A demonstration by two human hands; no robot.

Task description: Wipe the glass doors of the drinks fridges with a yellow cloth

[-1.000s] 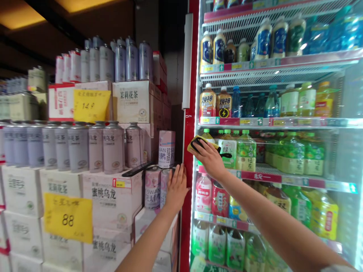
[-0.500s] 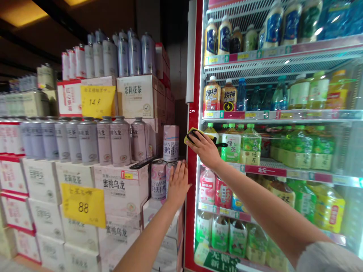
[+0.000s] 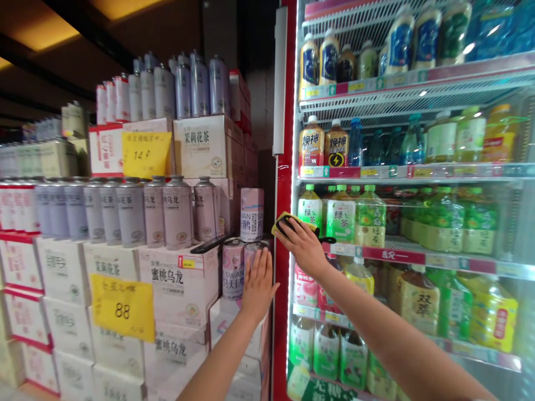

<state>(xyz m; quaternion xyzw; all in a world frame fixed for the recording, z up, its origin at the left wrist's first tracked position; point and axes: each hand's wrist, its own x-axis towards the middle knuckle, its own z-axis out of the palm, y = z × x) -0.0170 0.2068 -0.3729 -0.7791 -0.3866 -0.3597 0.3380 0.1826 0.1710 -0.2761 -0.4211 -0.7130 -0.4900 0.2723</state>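
Note:
My right hand [image 3: 303, 248] presses a yellow cloth with a black face [image 3: 290, 224] against the glass door of a drinks fridge [image 3: 285, 139]. A black strip [image 3: 328, 240] shows just beyond that hand, and I cannot tell what it is. My left hand [image 3: 259, 287] is held flat with its fingers apart, holding nothing. Its fingertips are close to the fridge's red frame, in front of pink drink cans [image 3: 233, 267].
Behind the glass, bottled teas and drinks fill wire shelves [image 3: 401, 172]. Left of the fridge stand stacked cartons [image 3: 179, 284] topped with rows of tins [image 3: 178, 214], with yellow price signs [image 3: 122, 307]. A thin black object [image 3: 211, 243] lies on a carton.
My right hand and the cloth have slid down the glass since the earlier frames. My left hand sits slightly lower, and the view has shifted a little.

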